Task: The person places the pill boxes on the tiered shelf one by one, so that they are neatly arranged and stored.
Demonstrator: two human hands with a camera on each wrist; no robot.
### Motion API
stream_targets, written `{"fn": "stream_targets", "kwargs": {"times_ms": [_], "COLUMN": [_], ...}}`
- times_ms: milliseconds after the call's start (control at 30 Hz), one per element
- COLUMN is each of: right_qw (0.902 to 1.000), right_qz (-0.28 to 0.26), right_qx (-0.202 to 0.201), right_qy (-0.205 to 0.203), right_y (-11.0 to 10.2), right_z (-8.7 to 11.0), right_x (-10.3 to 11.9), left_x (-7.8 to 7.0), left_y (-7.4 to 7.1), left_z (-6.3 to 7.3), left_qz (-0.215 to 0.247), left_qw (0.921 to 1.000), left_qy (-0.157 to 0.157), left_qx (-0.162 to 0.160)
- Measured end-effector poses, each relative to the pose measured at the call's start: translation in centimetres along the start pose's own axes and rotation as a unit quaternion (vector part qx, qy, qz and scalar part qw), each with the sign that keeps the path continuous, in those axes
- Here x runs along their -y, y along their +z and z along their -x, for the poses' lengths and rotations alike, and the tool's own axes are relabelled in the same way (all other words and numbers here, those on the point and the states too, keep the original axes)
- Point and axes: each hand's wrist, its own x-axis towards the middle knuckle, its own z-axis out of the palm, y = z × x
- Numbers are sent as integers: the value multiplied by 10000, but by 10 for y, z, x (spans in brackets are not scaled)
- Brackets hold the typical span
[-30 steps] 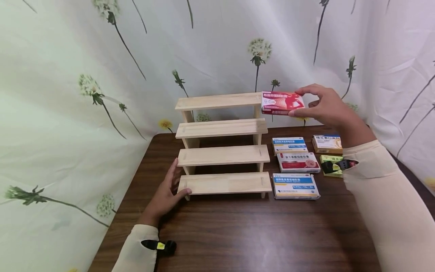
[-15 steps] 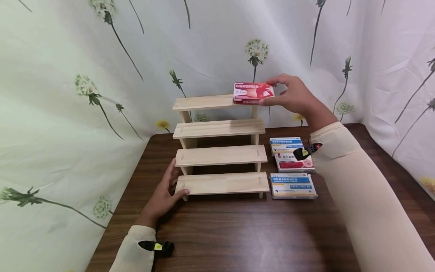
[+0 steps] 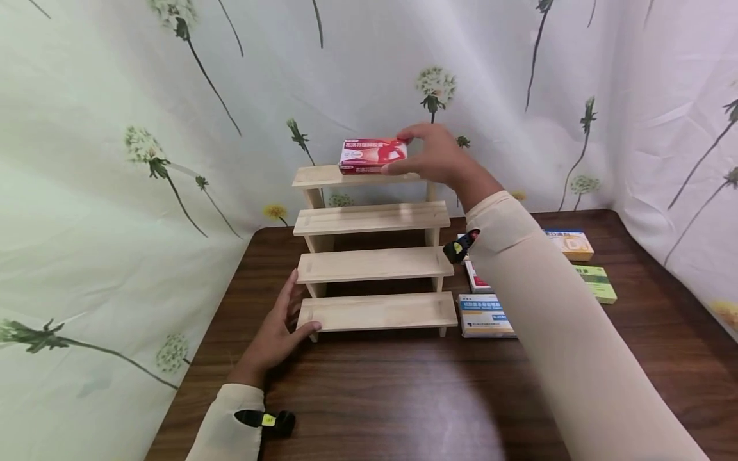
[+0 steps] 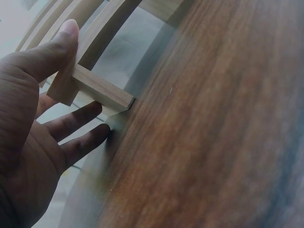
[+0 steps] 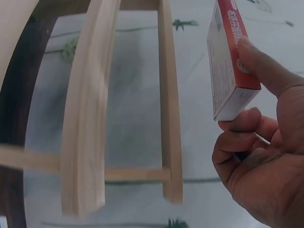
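My right hand [image 3: 435, 155] pinches a red and white medicine box [image 3: 363, 155] at its right end, thumb on one side and fingers on the other. In the head view the box overlaps the top tier of a four-step wooden display stand [image 3: 369, 264]. From the right wrist, a gap shows between the medicine box [image 5: 232, 61] and the top board [image 5: 168, 95]. My left hand [image 3: 275, 330] holds the stand's lower left end. Its thumb lies at the lowest tier [image 4: 90, 57] and its other fingers reach past the side.
Right of the stand lie several medicine boxes, among them a blue and white one [image 3: 484, 317], an orange and white one [image 3: 576, 245] and a green one [image 3: 602, 285]. My right sleeve [image 3: 553, 307] hides part of them. A dandelion-print curtain [image 3: 369, 64] hangs behind the brown table [image 3: 369, 397].
My right hand has carried the red and white medicine box leftward from beside the stand to above its top tier. My left hand has stayed at the stand's lower left end.
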Motion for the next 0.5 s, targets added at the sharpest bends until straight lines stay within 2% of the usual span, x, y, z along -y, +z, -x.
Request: {"fn": "stream_targets", "kwargs": {"times_ms": [233,500], "right_qw": [9998,9998], "right_qz": [-52,148], "right_qx": [-26,-152], "right_qy": [175,-58], "right_y": [24,45], "right_z": [-16,-32], "right_x": [15,27], "left_x": [-1,1], "left_y": [2,-1], "left_z": [-2,2], "left_qz": [47,18], "left_qw": [10000,10000], "left_qy": [19,3], "left_qx": [28,-39]}}
